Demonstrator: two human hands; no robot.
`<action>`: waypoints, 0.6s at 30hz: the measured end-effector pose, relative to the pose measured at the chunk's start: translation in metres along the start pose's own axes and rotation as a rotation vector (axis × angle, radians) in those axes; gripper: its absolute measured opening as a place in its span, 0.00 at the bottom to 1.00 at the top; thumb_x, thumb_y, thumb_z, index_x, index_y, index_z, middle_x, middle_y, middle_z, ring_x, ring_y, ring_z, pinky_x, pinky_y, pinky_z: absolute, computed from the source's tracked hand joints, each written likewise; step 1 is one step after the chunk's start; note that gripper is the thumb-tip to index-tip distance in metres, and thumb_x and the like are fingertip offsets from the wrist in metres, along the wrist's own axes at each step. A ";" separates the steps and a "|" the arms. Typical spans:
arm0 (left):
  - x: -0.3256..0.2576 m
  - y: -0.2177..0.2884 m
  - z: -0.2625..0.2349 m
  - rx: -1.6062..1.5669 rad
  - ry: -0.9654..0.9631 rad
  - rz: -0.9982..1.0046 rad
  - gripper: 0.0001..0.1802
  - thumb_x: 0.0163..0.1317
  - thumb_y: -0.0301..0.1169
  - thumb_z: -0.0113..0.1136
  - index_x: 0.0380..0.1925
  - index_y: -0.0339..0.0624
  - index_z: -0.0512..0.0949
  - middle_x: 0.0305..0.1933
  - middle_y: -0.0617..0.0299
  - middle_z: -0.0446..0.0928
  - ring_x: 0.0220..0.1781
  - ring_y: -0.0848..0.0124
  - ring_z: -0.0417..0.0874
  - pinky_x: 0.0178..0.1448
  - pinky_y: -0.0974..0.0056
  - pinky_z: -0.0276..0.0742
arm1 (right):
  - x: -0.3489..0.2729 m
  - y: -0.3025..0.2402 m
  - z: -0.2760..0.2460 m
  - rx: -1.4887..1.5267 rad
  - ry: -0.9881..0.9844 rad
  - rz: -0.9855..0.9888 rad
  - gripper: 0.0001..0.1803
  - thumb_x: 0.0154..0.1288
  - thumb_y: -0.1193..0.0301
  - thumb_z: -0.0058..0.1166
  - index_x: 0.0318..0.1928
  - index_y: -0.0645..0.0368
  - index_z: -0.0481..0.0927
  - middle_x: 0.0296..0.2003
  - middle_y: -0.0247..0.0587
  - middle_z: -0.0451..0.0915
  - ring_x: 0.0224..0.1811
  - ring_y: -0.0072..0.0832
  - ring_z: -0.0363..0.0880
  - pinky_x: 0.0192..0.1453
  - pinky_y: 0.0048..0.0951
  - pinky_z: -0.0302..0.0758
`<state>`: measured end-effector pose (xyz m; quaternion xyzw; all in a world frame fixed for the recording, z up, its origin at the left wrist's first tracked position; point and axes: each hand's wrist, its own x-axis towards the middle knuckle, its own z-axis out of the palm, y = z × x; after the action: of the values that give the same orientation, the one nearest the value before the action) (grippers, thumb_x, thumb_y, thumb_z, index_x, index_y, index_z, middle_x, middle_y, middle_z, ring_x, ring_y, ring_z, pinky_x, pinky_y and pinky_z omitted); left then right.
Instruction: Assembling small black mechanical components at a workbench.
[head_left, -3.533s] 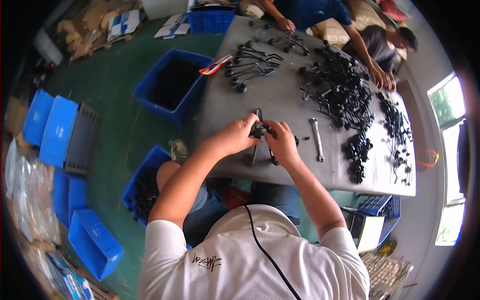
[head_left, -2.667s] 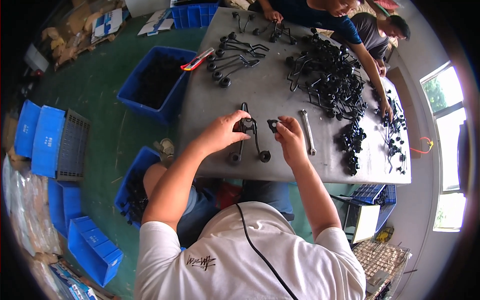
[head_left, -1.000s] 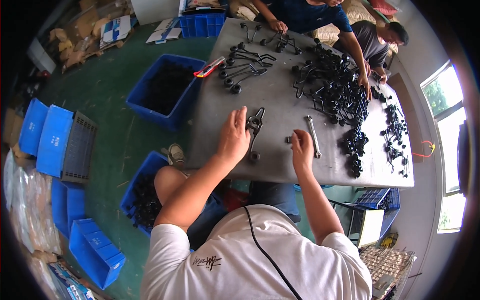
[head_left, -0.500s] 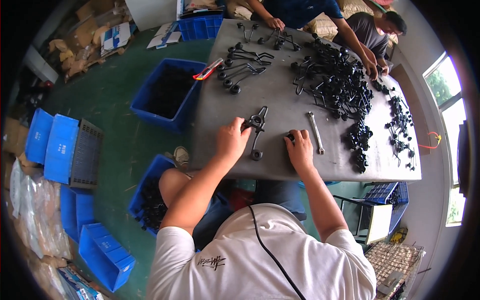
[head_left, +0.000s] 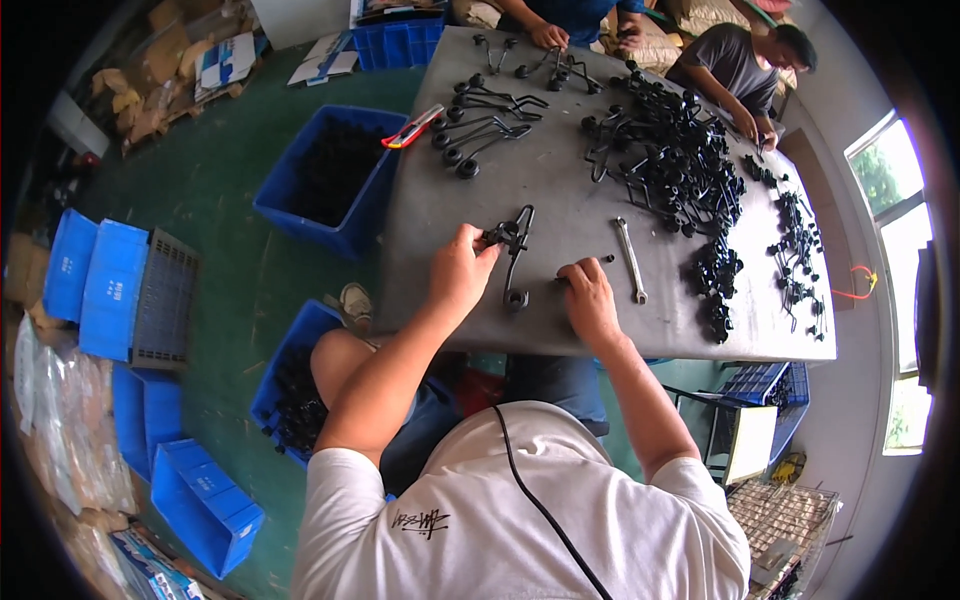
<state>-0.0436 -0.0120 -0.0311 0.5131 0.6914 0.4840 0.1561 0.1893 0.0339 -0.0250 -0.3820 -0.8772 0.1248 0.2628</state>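
Note:
My left hand (head_left: pixel 462 272) grips a black bent-rod bracket (head_left: pixel 517 262) by the clamp-like piece near its upper end. The rod points toward me and ends in a round black bushing on the metal tabletop (head_left: pixel 430 300). To the right of it, my right hand (head_left: pixel 591 300) is pinched on a small dark piece, mostly hidden by the fingers. A tiny black part (head_left: pixel 610 258) lies just beyond that hand. Farther right rests a silver wrench (head_left: pixel 631 262). Several similar bent rods (head_left: pixel 480 140) with bushings lie beyond my left hand.
A big heap of black rod parts (head_left: pixel 680 170) covers the table's right side. A red utility knife (head_left: pixel 412 128) sits at the left edge, near a blue bin (head_left: pixel 262 195) on the floor. Across the table are a co-worker's hand (head_left: pixel 549 36) and another person (head_left: pixel 728 75).
My right hand has shifted slightly left, and the tiny black part now shows on the table beyond it. Across the table, one co-worker's arm has drawn back from the heap.

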 end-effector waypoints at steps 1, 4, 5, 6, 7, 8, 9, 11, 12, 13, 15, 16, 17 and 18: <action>0.000 0.001 -0.001 -0.049 -0.005 -0.025 0.17 0.60 0.35 0.71 0.40 0.36 0.76 0.35 0.49 0.85 0.38 0.50 0.87 0.40 0.53 0.80 | -0.003 -0.001 0.001 -0.009 0.019 0.012 0.14 0.56 0.82 0.53 0.44 0.58 0.78 0.42 0.48 0.73 0.48 0.47 0.76 0.54 0.45 0.75; -0.001 0.003 -0.001 -0.150 -0.033 -0.102 0.17 0.60 0.35 0.71 0.40 0.35 0.76 0.35 0.48 0.85 0.37 0.52 0.87 0.40 0.55 0.80 | -0.004 -0.003 0.000 -0.156 0.001 0.123 0.15 0.55 0.79 0.55 0.45 0.58 0.76 0.41 0.48 0.74 0.47 0.48 0.77 0.55 0.45 0.75; -0.001 0.003 -0.001 -0.152 -0.034 -0.099 0.17 0.60 0.35 0.71 0.40 0.35 0.76 0.35 0.48 0.85 0.37 0.52 0.87 0.40 0.55 0.80 | -0.002 -0.002 0.000 -0.159 0.003 0.124 0.15 0.55 0.79 0.55 0.45 0.58 0.76 0.41 0.48 0.74 0.47 0.48 0.77 0.55 0.45 0.75; -0.002 0.002 0.000 -0.169 -0.045 -0.115 0.17 0.60 0.35 0.71 0.39 0.34 0.76 0.35 0.48 0.85 0.37 0.54 0.88 0.41 0.56 0.80 | 0.003 -0.001 0.000 -0.192 -0.007 0.175 0.15 0.56 0.76 0.56 0.46 0.59 0.75 0.39 0.49 0.77 0.46 0.49 0.78 0.54 0.46 0.75; -0.003 0.003 0.000 -0.185 -0.056 -0.132 0.17 0.61 0.35 0.71 0.39 0.33 0.77 0.35 0.48 0.85 0.37 0.55 0.88 0.41 0.57 0.80 | 0.008 -0.005 -0.001 -0.224 -0.018 0.227 0.16 0.56 0.72 0.56 0.47 0.59 0.74 0.37 0.49 0.79 0.44 0.50 0.80 0.53 0.47 0.76; -0.004 0.003 0.000 -0.186 -0.059 -0.132 0.17 0.61 0.35 0.71 0.39 0.33 0.77 0.35 0.48 0.85 0.37 0.55 0.88 0.41 0.57 0.80 | 0.013 -0.009 -0.001 -0.226 -0.018 0.230 0.16 0.56 0.72 0.56 0.47 0.59 0.74 0.37 0.49 0.79 0.44 0.50 0.80 0.53 0.47 0.76; -0.005 0.004 0.000 -0.204 -0.069 -0.154 0.18 0.61 0.35 0.71 0.40 0.33 0.77 0.35 0.48 0.85 0.37 0.56 0.88 0.41 0.57 0.81 | 0.018 -0.014 0.000 -0.173 -0.111 0.331 0.18 0.57 0.70 0.57 0.48 0.60 0.73 0.35 0.51 0.81 0.42 0.50 0.81 0.51 0.48 0.77; -0.005 0.004 -0.001 -0.223 -0.071 -0.182 0.18 0.61 0.36 0.71 0.40 0.33 0.77 0.35 0.48 0.85 0.38 0.56 0.88 0.42 0.57 0.81 | 0.023 -0.022 0.000 -0.060 -0.199 0.380 0.27 0.58 0.59 0.60 0.54 0.60 0.72 0.31 0.52 0.84 0.39 0.52 0.84 0.46 0.50 0.78; -0.005 0.005 0.000 -0.238 -0.064 -0.211 0.18 0.61 0.36 0.71 0.40 0.33 0.77 0.36 0.48 0.85 0.38 0.57 0.88 0.42 0.57 0.81 | 0.024 -0.025 -0.003 -0.061 -0.204 0.377 0.27 0.58 0.59 0.60 0.54 0.60 0.72 0.31 0.52 0.84 0.39 0.52 0.84 0.46 0.50 0.78; -0.005 0.004 -0.001 -0.251 -0.055 -0.241 0.19 0.61 0.36 0.71 0.40 0.32 0.77 0.36 0.48 0.85 0.38 0.57 0.88 0.43 0.58 0.81 | 0.029 -0.038 -0.014 0.019 -0.258 0.454 0.28 0.58 0.59 0.62 0.56 0.59 0.73 0.35 0.52 0.84 0.42 0.51 0.84 0.48 0.48 0.78; -0.006 0.002 -0.002 -0.252 -0.059 -0.264 0.19 0.61 0.37 0.71 0.41 0.32 0.77 0.36 0.48 0.85 0.39 0.57 0.88 0.43 0.57 0.81 | 0.027 -0.039 -0.016 0.099 -0.321 0.524 0.30 0.57 0.59 0.64 0.58 0.57 0.73 0.40 0.51 0.84 0.44 0.49 0.83 0.50 0.46 0.79; -0.004 0.004 -0.001 -0.258 -0.079 -0.272 0.19 0.61 0.37 0.71 0.41 0.32 0.77 0.36 0.48 0.85 0.40 0.57 0.88 0.44 0.57 0.81 | 0.019 -0.025 -0.016 0.051 -0.227 0.382 0.29 0.57 0.62 0.65 0.59 0.55 0.74 0.46 0.49 0.82 0.49 0.47 0.81 0.55 0.44 0.77; -0.004 0.002 0.000 -0.258 -0.075 -0.274 0.19 0.61 0.37 0.71 0.41 0.32 0.77 0.36 0.48 0.85 0.40 0.57 0.88 0.44 0.57 0.81 | 0.016 -0.019 -0.015 0.009 -0.137 0.236 0.28 0.58 0.65 0.66 0.60 0.54 0.75 0.52 0.47 0.81 0.54 0.45 0.79 0.59 0.42 0.76; -0.003 0.000 0.000 -0.258 -0.065 -0.268 0.19 0.61 0.37 0.71 0.41 0.32 0.77 0.36 0.49 0.85 0.37 0.60 0.88 0.42 0.59 0.81 | 0.016 -0.014 -0.012 0.011 -0.140 0.233 0.28 0.58 0.65 0.66 0.60 0.54 0.75 0.52 0.47 0.81 0.54 0.45 0.79 0.59 0.42 0.76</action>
<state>-0.0423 -0.0149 -0.0318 0.4074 0.6803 0.5269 0.3060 0.1785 0.0359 -0.0029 -0.4702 -0.8424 0.1855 0.1870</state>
